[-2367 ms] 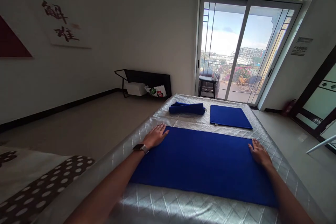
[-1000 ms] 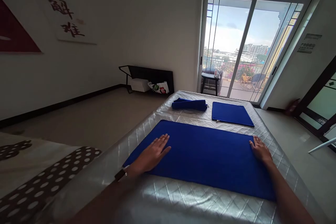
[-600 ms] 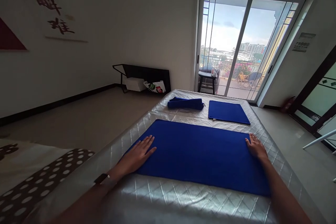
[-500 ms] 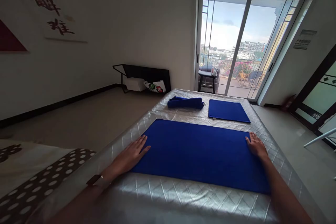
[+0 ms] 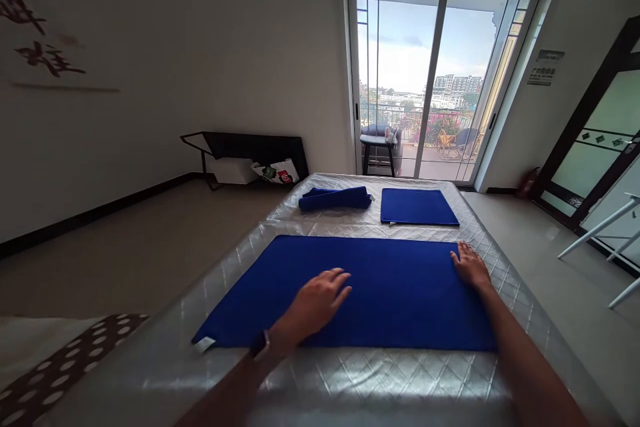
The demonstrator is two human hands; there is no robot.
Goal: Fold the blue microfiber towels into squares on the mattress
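A blue cloth (image 5: 400, 300) lies spread flat across the quilted silver mattress (image 5: 350, 373), a small white tag (image 5: 204, 344) at its near left corner. Over the cloth's middle is my left hand (image 5: 320, 297), its fingers apart and a dark watch (image 5: 259, 344) on the wrist; whether it touches the fabric I cannot tell. My right hand (image 5: 471, 265) rests flat on the cloth's right edge, near the far corner, fingers stretched out. Farther back on the mattress are a loosely rolled blue cloth (image 5: 335, 199) and a neatly folded blue cloth (image 5: 419, 207).
Beyond the mattress stands a sliding glass door (image 5: 395, 80). A black folding frame (image 5: 255, 147) with a white box (image 5: 233, 171) sits against the wall. At right are white metal legs (image 5: 595, 227); polka-dot bedding (image 5: 75, 360) is at lower left.
My left hand has moved right from the cloth's left edge to over its middle, uncovering the tagged corner. My right hand stays on the right edge. The view has turned slightly right.
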